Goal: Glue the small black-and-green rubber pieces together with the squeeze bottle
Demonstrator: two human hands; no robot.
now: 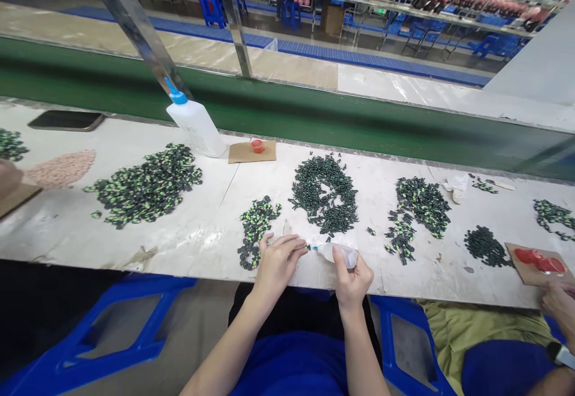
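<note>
My left hand (279,262) pinches a small black-and-green piece (308,247) between thumb and fingertips, just above the table (215,246). In my right hand (354,281) is a small white squeeze bottle (335,253), tipped on its side. Its blue nozzle points left and reaches close to the pinched piece; whether they touch I cannot tell. Beside my left hand lies a heap of black-and-green pieces (257,222). Beyond both hands spreads a ring-shaped pile of small dark pieces (321,186).
A large white bottle with a blue cap (197,125) stands at the back, near a cardboard piece (240,153) bearing a red cup (257,145). More piles (148,186) lie left and right (422,204). Another person's hand (560,305) is at far right; a phone (67,120) lies back left.
</note>
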